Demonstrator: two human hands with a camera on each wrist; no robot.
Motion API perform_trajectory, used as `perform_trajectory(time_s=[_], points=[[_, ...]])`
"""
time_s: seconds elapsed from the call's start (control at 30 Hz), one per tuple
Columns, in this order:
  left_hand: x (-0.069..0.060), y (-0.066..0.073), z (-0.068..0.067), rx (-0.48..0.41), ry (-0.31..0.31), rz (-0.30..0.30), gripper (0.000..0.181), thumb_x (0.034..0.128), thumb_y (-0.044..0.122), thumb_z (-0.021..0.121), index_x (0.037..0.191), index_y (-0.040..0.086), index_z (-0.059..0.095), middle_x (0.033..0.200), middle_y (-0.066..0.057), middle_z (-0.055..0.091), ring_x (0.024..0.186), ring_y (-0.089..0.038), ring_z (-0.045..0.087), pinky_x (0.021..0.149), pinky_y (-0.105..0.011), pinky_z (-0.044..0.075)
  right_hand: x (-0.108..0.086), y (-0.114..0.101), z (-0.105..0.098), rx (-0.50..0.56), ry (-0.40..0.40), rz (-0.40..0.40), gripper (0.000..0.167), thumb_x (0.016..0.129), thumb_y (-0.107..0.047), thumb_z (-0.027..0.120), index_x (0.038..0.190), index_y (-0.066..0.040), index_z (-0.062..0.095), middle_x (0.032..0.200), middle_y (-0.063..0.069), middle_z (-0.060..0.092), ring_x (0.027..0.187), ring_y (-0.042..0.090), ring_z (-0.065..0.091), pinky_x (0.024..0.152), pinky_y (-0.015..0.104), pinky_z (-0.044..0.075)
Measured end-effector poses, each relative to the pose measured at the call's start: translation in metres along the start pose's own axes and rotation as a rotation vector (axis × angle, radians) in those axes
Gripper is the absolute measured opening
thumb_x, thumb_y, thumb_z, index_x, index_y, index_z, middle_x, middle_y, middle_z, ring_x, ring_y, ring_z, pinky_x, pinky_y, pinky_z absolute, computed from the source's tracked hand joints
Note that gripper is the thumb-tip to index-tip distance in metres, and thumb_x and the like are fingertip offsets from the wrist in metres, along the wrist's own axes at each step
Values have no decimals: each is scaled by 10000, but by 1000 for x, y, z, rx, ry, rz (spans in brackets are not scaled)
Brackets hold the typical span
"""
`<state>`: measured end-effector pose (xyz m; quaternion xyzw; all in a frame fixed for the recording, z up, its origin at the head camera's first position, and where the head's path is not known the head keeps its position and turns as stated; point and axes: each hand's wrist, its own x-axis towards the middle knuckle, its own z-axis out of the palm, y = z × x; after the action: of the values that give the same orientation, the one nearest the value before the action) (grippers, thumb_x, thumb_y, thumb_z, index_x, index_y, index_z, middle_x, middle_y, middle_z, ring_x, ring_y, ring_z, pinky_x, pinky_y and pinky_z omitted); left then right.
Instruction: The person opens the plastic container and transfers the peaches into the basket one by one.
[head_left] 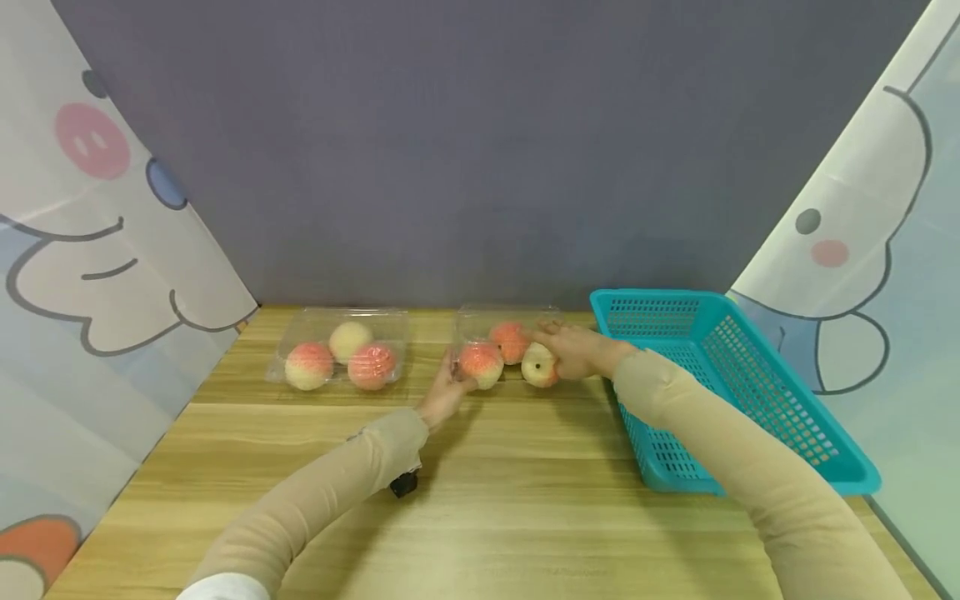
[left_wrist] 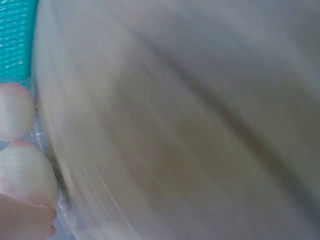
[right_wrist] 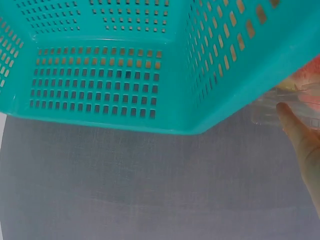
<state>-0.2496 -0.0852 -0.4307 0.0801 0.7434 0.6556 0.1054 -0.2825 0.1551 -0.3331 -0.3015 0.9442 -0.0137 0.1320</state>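
Observation:
A clear plastic box [head_left: 480,321] holding three peaches stands at the back middle of the wooden table. My left hand [head_left: 444,395] grips its front left corner, the thumb beside the front left peach [head_left: 481,363]. At the box's right side my right hand [head_left: 573,350] rests with fingers extended, near the pale peach [head_left: 539,365]. Behind these two lies a red peach [head_left: 510,341]. In the right wrist view one straight finger [right_wrist: 290,117] touches the clear plastic. Whether the lid is fastened cannot be made out.
Further left stands another clear plastic box [head_left: 303,327] with three peaches. A turquoise plastic basket [head_left: 847,475] stands on the right, under the right forearm. A grey wall [head_left: 480,167] rises behind the table [head_left: 465,517]. Most of the left wrist view is blurred.

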Motion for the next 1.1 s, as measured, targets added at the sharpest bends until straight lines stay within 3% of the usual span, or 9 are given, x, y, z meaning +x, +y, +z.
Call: perform_trajectory(time_s=[0.17,0.23,0.3,0.4,0.47,0.6,0.73,1.0,1.1], points=[[-2,-8,-6,125,-11,26,892,899,190,568,1455,40,-113,1442,-235,243,1273,-386,337,1054,-524,304,1,1,-2,28,-3,-3,840,779,49,483,1481,-263,142,1527,168,116,1387,363,157,1076,590,209],[-2,-10,-8,150,-12,31,933,885,227,602,1455,41,-113,1454,-228,235,1271,-384,347,1050,-519,314,2,2,-3,31,-1,-4,837,780,39,483,1479,-274,145,1525,169,128,1380,368,179,1029,550,320],[-2,-11,-10,164,-9,29,962,866,248,628,1459,49,-103,1465,-222,229,1273,-380,355,1052,-503,321,3,2,-6,41,4,-10,828,780,38,477,1477,-276,159,1520,180,140,1365,382,215,840,446,465],[0,-12,-11,158,-5,26,975,856,249,643,1462,55,-96,1469,-218,230,1274,-375,361,1051,-489,330,5,2,-11,31,21,-21,810,777,18,485,1474,-264,183,1509,194,169,1341,410,254,579,320,396],[2,-12,-11,157,-4,28,977,853,245,647,1462,51,-92,1465,-220,239,1275,-374,363,1054,-485,329,6,2,-16,49,23,-24,788,782,13,475,1473,-244,195,1504,200,183,1320,411,297,519,306,356],[4,-14,-11,166,-18,48,982,851,247,648,1459,44,-95,1466,-222,238,1281,-374,356,1064,-484,313,6,7,-24,135,21,9,754,793,22,436,1476,-173,183,1511,172,188,1313,376,331,765,394,462],[1,-5,-10,187,-40,71,955,867,214,629,1446,-5,-98,1457,-250,231,1276,-393,346,1065,-501,302,6,14,-32,252,64,33,701,799,49,377,1464,-70,188,1502,169,224,1297,353,367,1021,499,357],[-5,14,-9,178,-56,55,943,873,164,618,1426,-47,-116,1478,-272,162,1306,-418,302,1074,-491,286,9,24,-47,254,249,85,501,913,-41,372,1408,10,309,1434,226,330,1305,387,327,1005,537,355],[1,8,-10,163,-41,52,962,864,180,634,1434,-29,-112,1486,-268,143,1312,-422,289,1075,-498,280,12,25,-48,234,308,108,461,941,-41,360,1397,16,327,1347,239,387,1111,361,478,801,458,449]])
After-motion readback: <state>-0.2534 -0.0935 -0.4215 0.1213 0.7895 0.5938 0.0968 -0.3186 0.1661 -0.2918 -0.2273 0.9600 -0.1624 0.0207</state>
